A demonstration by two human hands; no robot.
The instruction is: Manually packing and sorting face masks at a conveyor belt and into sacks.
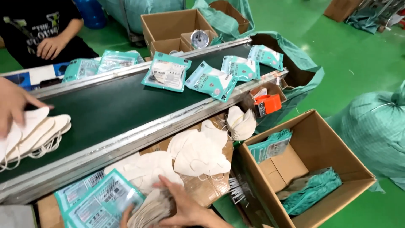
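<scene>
At the bottom edge my right hand (182, 204) grips a stack of white folded face masks (152, 207). Only the fingertips of my left hand (125, 218) show. They hold the same stack from below, right beside a pile of teal mask packets (98, 198). More loose white masks (198, 153) lie on a flattened carton just beyond my hands, next to the metal rail of a dark green conveyor belt (109, 110).
Several teal packets (209, 80) lie on the belt. A co-worker's hand (12, 107) presses white masks (40, 133) at the belt's left end; another person in black sits across it. An open cardboard box (314, 145) with teal packets stands right, green sacks beyond.
</scene>
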